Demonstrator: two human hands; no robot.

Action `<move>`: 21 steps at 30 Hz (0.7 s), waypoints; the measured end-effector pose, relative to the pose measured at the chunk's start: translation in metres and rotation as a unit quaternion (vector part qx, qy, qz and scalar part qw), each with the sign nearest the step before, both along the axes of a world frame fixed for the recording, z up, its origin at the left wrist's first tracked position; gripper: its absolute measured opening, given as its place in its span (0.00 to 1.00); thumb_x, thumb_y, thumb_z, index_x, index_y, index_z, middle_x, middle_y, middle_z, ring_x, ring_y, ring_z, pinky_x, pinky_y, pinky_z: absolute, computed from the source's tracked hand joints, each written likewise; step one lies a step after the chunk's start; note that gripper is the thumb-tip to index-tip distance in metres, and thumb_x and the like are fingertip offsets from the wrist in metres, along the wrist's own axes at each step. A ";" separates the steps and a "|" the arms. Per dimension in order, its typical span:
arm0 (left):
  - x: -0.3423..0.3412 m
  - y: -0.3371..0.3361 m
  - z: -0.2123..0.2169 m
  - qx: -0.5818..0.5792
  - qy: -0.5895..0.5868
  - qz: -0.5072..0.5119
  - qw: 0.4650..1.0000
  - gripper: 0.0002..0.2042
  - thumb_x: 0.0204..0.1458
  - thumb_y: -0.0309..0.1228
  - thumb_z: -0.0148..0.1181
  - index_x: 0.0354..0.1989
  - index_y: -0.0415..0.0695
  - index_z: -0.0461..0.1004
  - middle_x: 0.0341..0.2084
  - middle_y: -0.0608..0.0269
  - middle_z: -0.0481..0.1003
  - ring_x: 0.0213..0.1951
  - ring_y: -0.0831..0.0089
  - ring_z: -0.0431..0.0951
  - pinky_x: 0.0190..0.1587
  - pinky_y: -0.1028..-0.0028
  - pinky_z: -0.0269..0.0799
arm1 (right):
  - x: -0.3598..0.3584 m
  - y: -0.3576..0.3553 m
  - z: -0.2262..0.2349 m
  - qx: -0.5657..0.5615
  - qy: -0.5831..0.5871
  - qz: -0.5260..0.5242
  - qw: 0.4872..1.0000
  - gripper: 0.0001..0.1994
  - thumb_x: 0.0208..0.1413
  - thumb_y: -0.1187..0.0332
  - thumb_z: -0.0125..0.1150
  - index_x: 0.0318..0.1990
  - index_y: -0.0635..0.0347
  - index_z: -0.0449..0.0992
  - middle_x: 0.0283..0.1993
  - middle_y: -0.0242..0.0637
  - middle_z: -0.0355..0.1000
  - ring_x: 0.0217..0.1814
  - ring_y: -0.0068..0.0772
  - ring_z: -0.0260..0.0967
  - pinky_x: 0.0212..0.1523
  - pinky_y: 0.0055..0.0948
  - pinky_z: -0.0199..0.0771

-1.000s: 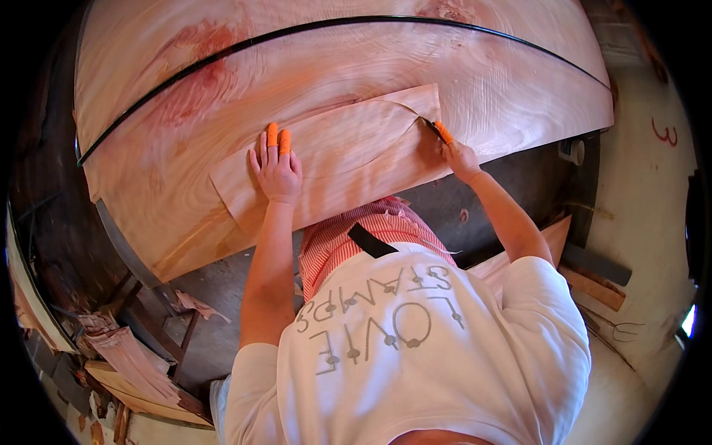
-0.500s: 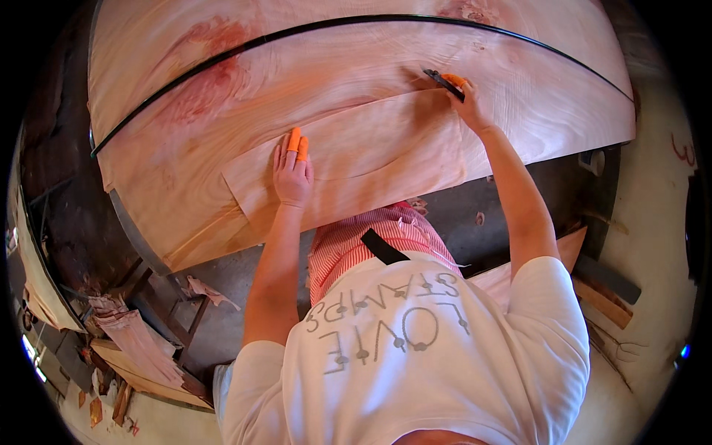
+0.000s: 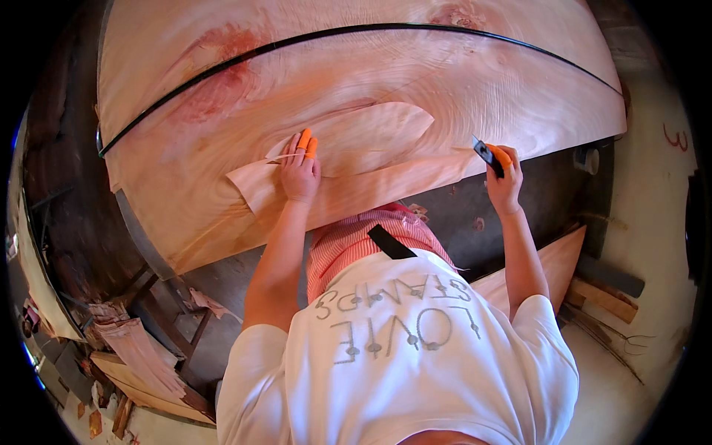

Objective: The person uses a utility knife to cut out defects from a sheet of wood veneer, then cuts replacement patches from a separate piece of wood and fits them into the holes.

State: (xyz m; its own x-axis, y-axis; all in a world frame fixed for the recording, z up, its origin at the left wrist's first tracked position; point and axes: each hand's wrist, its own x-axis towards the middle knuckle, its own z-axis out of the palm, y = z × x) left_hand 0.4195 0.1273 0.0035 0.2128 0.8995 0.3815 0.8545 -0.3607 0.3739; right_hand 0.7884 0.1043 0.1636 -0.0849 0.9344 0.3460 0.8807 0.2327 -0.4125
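A large pale wood veneer sheet with reddish grain lies spread in front of me. My left hand, with orange guards on two fingertips, presses flat on a long cut veneer strip near the sheet's front edge. A curved cut line outlines a leaf-shaped patch just beyond that hand. My right hand grips an orange and black utility knife, blade pointing up and left. It hovers at the strip's right end, just off the veneer's edge.
A thin black band arcs across the far part of the sheet. Veneer scraps and wood offcuts pile at the lower left. A wooden board and planks lie to the right on the dark floor.
My right hand has drawn the knife from the upper middle of the sheet down and right to its edge, leaving a curved cut. My left hand has stayed pressed on the strip.
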 end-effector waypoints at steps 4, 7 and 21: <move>-0.003 0.000 0.000 -0.010 -0.004 -0.013 1.000 0.17 0.42 0.28 0.51 0.43 0.40 0.70 0.50 0.56 0.65 0.53 0.60 0.62 0.54 0.61 0.57 | -0.012 -0.023 0.024 0.038 0.011 0.025 0.999 0.18 0.33 0.85 0.55 0.37 0.61 0.69 0.36 0.41 0.66 0.34 0.43 0.68 0.33 0.30 0.69; -0.008 -0.003 0.012 -0.038 -0.010 -0.050 0.998 0.19 0.44 0.33 0.52 0.46 0.40 0.68 0.51 0.53 0.63 0.54 0.60 0.61 0.55 0.60 0.55 | -0.023 -0.037 0.045 0.066 0.020 0.028 0.997 0.18 0.35 0.87 0.52 0.38 0.62 0.69 0.36 0.41 0.65 0.35 0.40 0.66 0.36 0.29 0.67; -0.074 -0.049 0.129 -0.320 0.098 -0.258 0.906 0.08 0.42 0.35 0.57 0.23 0.44 0.71 0.23 0.58 0.71 0.30 0.60 0.72 0.31 0.64 0.66 | -0.046 -0.071 0.078 0.175 0.031 -0.035 0.983 0.18 0.35 0.87 0.52 0.38 0.63 0.68 0.38 0.39 0.65 0.38 0.38 0.65 0.39 0.27 0.66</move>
State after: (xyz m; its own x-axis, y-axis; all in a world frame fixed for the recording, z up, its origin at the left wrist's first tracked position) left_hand 0.3455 0.0785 0.1322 0.6750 0.6853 -0.2733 0.7064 -0.4936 0.5073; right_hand 0.7420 0.0336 0.2420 0.0082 0.7598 0.6501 0.8752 0.3091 -0.3722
